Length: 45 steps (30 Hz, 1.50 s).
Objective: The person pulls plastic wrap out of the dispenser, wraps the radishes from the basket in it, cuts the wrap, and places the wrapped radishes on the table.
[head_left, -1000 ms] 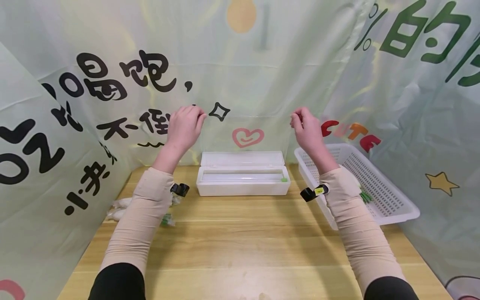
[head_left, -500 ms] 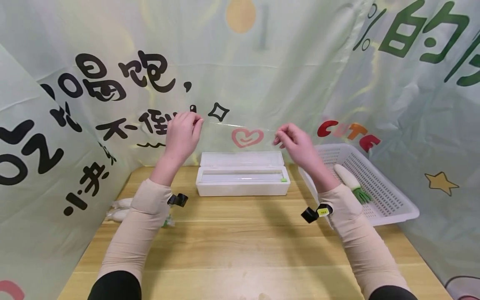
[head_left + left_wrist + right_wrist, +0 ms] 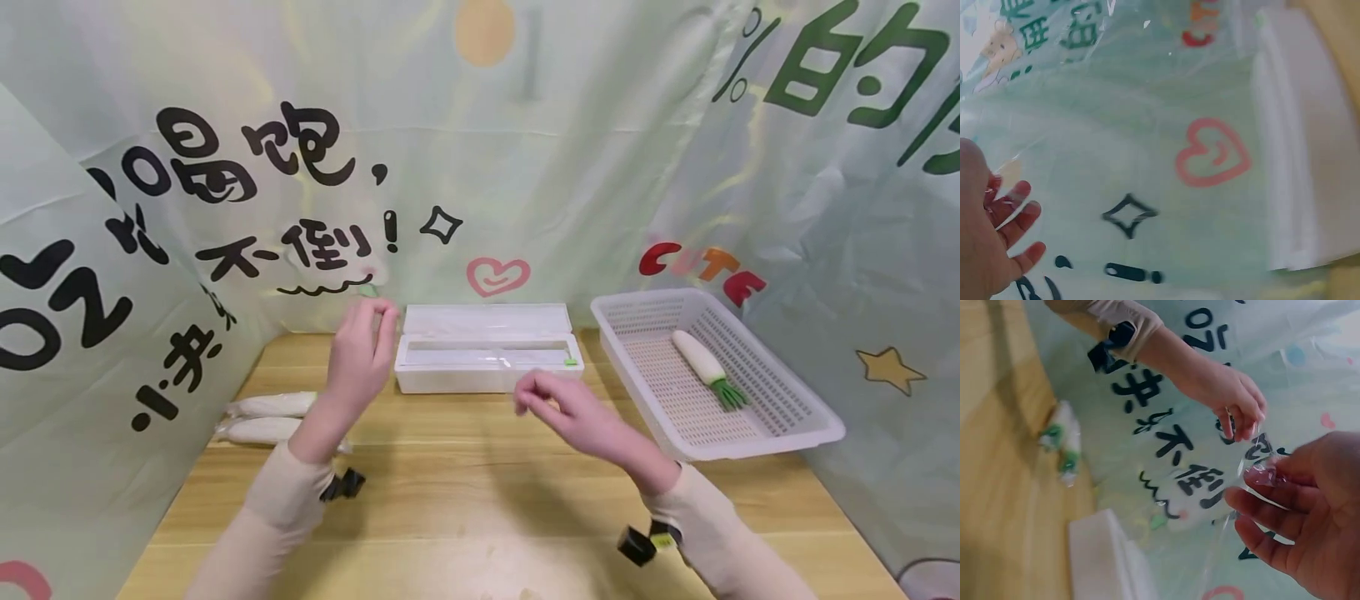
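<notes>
A clear sheet of cling film (image 3: 1116, 112) stretches between my two hands. In the head view my left hand (image 3: 358, 354) is raised left of the white cling film dispenser (image 3: 457, 382), pinching one corner of the film between thumb and fingers. My right hand (image 3: 573, 417) is lower, in front of the dispenser's right end, and pinches the other corner; the right wrist view shows crumpled film at its thumb tip. The dispenser's lid stands up, and a small green slider (image 3: 571, 362) sits at its right end.
A white perforated basket (image 3: 757, 448) on the right holds one white radish (image 3: 697, 358) with green stalks. Radishes wrapped in clear film (image 3: 258, 431) lie at the table's left, partly behind my left arm. Printed cloth (image 3: 570, 183) hangs around the table (image 3: 450, 500).
Both hands have come down and toward me, the right one also moving left and lower than the left. The film stays between them. The radish in the basket is now fully in view.
</notes>
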{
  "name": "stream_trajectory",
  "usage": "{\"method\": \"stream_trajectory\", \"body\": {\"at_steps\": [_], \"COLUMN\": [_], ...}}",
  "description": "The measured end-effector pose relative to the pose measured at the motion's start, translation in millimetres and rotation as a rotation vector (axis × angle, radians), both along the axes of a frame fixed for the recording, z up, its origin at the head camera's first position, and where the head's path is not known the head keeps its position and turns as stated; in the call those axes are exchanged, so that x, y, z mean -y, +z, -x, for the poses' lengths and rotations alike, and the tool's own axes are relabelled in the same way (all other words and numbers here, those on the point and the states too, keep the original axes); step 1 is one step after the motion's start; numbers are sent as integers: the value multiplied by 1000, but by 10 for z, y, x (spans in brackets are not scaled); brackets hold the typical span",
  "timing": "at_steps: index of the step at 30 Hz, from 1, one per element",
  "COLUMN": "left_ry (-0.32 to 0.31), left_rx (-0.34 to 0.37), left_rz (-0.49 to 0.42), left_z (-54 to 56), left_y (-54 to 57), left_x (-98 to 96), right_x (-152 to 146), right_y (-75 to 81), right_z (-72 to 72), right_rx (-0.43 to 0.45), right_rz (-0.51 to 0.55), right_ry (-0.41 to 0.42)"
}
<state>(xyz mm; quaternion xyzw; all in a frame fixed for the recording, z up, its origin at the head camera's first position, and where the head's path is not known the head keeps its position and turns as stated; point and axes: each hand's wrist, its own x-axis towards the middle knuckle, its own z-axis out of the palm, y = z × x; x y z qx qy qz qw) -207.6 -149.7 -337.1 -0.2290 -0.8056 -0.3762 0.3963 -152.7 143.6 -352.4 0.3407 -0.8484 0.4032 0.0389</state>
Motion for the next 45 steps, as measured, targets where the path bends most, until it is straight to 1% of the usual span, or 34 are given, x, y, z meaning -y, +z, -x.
{"method": "stream_trajectory", "body": {"at_steps": [2, 4, 6, 7, 9, 11, 16, 19, 21, 22, 24, 26, 27, 29, 31, 34, 38, 41, 45], "left_ry": [-58, -137, -221, -255, -310, -345, -361, -343, -316, -297, -269, -237, -226, -209, -196, -185, -195, -213, -223], "left_rx": [-34, -70, -101, -110, -109, -80, 29, 76, 99, 107, 124, 146, 149, 164, 175, 191, 235, 295, 371], "left_rz": [-26, -45, -55, -45, -32, -9, 68, 170, 265, 318, 412, 487, 518, 574, 624, 683, 721, 754, 805], "left_z": [-161, -307, -446, -509, -628, -738, -950, -1029, -1063, -1074, -1085, -1089, -1087, -1079, -1074, -1069, -1066, -1073, -1089], "left_y": [-186, -369, -544, -630, -779, -910, -1172, -1309, -1388, -1424, -1487, -1534, -1553, -1585, -1604, -1625, -1637, -1655, -1688], "left_x": [27, 65, 100, 121, 151, 181, 277, 323, 348, 359, 377, 391, 397, 404, 411, 416, 408, 390, 363], "right_x": [-92, -189, -277, -318, -392, -454, -576, -634, -660, -668, -677, -678, -678, -680, -687, -701, -722, -738, -762], "right_y": [-133, -271, -392, -446, -539, -614, -824, -966, -1061, -1109, -1198, -1278, -1310, -1362, -1398, -1429, -1456, -1480, -1510], "right_z": [-130, -236, -331, -374, -453, -525, -653, -699, -707, -704, -686, -665, -656, -641, -635, -629, -618, -615, -628], "right_rx": [-45, -85, -106, -109, -118, -123, -157, -179, -233, -278, -399, -536, -589, -677, -726, -736, -688, -650, -625], "right_rz": [-27, -40, -43, -49, -61, -75, -100, -118, -148, -168, -229, -313, -351, -421, -468, -483, -494, -513, -534], "right_ry": [35, 70, 93, 99, 103, 93, 70, 55, 42, 39, 27, 10, 10, 26, 55, 128, 185, 180, 156]}}
